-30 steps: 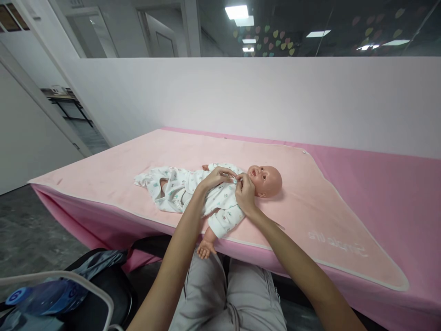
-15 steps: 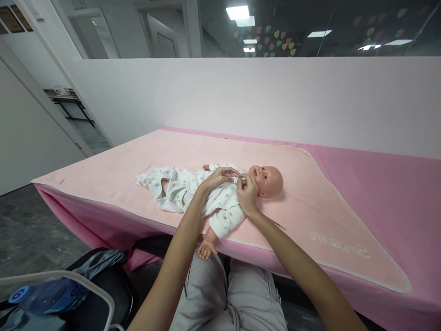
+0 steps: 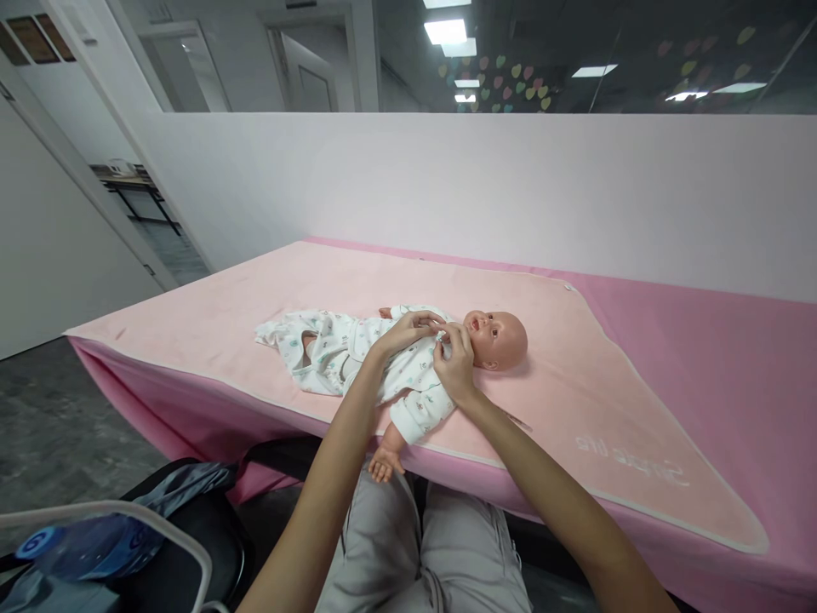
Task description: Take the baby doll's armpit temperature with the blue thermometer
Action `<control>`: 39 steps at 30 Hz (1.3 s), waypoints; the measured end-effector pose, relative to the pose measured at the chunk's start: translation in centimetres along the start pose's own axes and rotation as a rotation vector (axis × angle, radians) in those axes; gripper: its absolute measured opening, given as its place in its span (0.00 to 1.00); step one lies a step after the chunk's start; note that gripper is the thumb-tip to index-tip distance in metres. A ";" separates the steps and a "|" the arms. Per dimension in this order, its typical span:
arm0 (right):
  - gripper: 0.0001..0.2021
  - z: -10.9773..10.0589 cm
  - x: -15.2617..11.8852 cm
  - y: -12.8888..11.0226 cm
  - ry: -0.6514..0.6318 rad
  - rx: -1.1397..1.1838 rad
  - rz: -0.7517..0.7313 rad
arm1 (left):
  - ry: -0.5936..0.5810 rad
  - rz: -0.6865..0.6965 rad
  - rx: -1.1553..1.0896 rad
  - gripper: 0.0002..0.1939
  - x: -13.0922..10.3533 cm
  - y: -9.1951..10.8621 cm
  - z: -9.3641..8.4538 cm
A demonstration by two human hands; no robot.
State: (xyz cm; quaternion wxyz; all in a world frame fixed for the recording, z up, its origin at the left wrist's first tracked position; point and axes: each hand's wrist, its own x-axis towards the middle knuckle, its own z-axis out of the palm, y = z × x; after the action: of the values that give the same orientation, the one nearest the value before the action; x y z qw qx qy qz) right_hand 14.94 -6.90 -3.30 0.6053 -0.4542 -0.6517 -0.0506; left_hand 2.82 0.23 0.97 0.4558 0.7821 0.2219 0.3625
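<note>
A bald baby doll (image 3: pixel 501 340) lies on its back, head to the right, dressed in a white printed baby outfit (image 3: pixel 408 370). At the front of the outfit, just below the doll's chin, my left hand (image 3: pixel 412 330) pinches the fabric with its fingertips. Close beside it, my right hand (image 3: pixel 456 362) has thumb and fingers closed on the same neckline cloth. The fingertips of both hands nearly meet and cover part of the neckline. One doll arm hangs over the table's near edge, its hand (image 3: pixel 386 461) showing below the cuff.
A pale pink mat (image 3: pixel 306 272) lies on the table over a darker pink cloth (image 3: pixel 702 340). A thin brownish item (image 3: pixel 514 419) rests by my right forearm. Left of my legs, a black chair (image 3: pixel 210 528) holds a blue-capped bottle (image 3: pixel 89 549). A white wall (image 3: pixel 447 187) stands behind.
My fingers have shifted slightly at the neckline; the small pale spot between them is now less visible. The whole view has moved a little. The doll lies as before.
</note>
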 end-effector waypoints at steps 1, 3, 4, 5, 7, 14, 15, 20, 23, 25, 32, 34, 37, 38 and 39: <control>0.14 0.0 0.0 0.0 -0.001 0.000 0.001 | 0.007 0.002 -0.004 0.15 0.0 -0.1 0.0; 0.14 0.1 0.0 0.1 0.004 -0.001 -0.002 | 0.018 -0.005 -0.014 0.17 0.0 -0.1 -0.1; 0.14 0.1 0.0 0.1 0.012 0.000 -0.005 | 0.019 -0.012 -0.017 0.17 0.0 -0.1 -0.1; 0.14 0.1 0.0 0.1 0.020 0.001 -0.008 | 0.018 -0.019 -0.017 0.17 0.0 -0.1 -0.1; 0.13 0.1 0.1 0.1 0.034 0.004 -0.007 | 0.003 -0.027 -0.008 0.16 0.1 0.1 -0.1; 0.13 -0.3 0.2 -0.5 0.020 -0.029 -0.032 | 0.149 -0.081 -0.069 0.16 -1.6 0.5 0.0; 0.14 -0.2 0.3 -0.8 -0.024 -0.031 -0.074 | 0.218 -0.094 -0.062 0.16 -2.4 0.6 -0.1; 0.11 0.3 0.5 -2.1 -0.257 -0.095 -0.232 | 0.272 -0.018 0.212 0.13 -7.1 1.4 -1.0; 0.08 0.5 0.4 -2.2 -0.292 -0.126 -0.236 | 0.261 0.026 0.387 0.12 -8.3 1.6 -0.9; 0.08 0.4 0.3 -2.1 -0.278 -0.126 -0.226 | 0.270 0.040 0.461 0.12 -8.4 1.5 -0.6; 0.07 0.3 0.3 -1.6 -0.243 -0.068 -0.152 | 0.377 0.030 0.514 0.11 -7.9 1.0 0.8; 0.07 0.3 0.3 -1.5 -0.247 -0.049 -0.126 | 0.433 0.009 0.482 0.10 -7.9 0.9 1.2; 0.07 0.3 0.3 -1.5 -0.253 -0.024 -0.094 | 0.489 0.009 0.408 0.09 -7.9 0.5 1.6; 0.08 0.3 0.3 -1.4 -0.256 -0.018 -0.089 | 0.493 0.017 0.380 0.09 -7.9 0.4 1.6; 0.08 0.3 0.3 -1.4 -0.260 -0.014 -0.088 | 0.495 0.024 0.355 0.10 -7.9 0.3 1.6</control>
State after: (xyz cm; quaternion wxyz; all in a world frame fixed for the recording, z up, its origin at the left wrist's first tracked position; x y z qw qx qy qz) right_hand 13.77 -7.39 -2.46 0.5097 -0.4320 -0.7437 -0.0223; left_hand -1.01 -6.13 -2.20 0.2399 0.7399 0.3767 0.5031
